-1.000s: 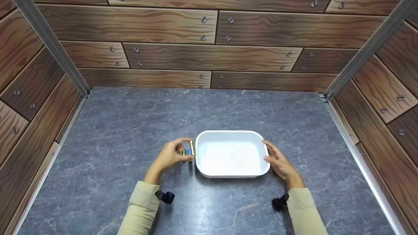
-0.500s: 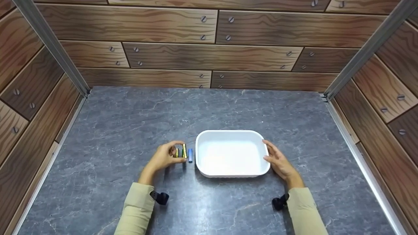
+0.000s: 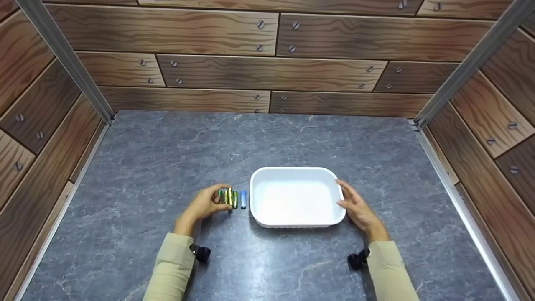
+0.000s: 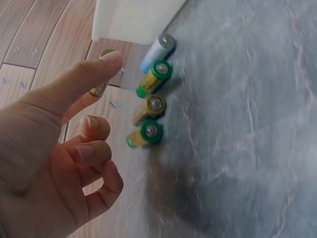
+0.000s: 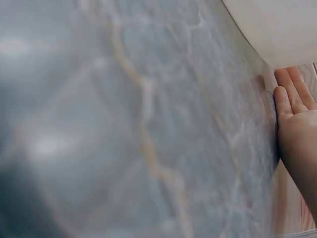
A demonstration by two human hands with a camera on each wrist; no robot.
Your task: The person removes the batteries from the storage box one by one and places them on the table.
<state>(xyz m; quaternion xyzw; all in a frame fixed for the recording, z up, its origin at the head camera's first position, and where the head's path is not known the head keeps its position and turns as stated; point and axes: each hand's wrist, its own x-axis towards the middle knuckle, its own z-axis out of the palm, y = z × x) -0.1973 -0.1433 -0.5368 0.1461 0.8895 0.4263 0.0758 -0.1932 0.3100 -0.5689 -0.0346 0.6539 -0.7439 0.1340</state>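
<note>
My left hand [image 3: 200, 205] pinches a gold battery [image 3: 230, 196] between thumb and index finger, over a row of batteries on the table; its other fingers are curled free. In the left wrist view the thumb partly covers that gold battery [image 4: 99, 90]. The row holds a blue battery [image 4: 156, 53], a green-and-gold one [image 4: 154, 78], another gold one [image 4: 148, 110] and a second green-and-gold one [image 4: 144, 134]. Just right of them stands an open white plastic tub [image 3: 296, 169]. My right hand [image 3: 360, 211] touches the tub's right side with fairly straight fingers, thumb at the rim.
The grey marbled tabletop [image 3: 267, 142] carries the tub and batteries. Wood-patterned walls [image 3: 217, 73] enclose it at the back and both sides, with metal posts [image 3: 75, 62] at the corners. Black wrist cameras [image 3: 200, 253] sit at both sleeves.
My left hand has moved left with the gold battery, away from the tub's edge and across the row. The blue and green batteries now show more fully. Right hand and tub stay put.
</note>
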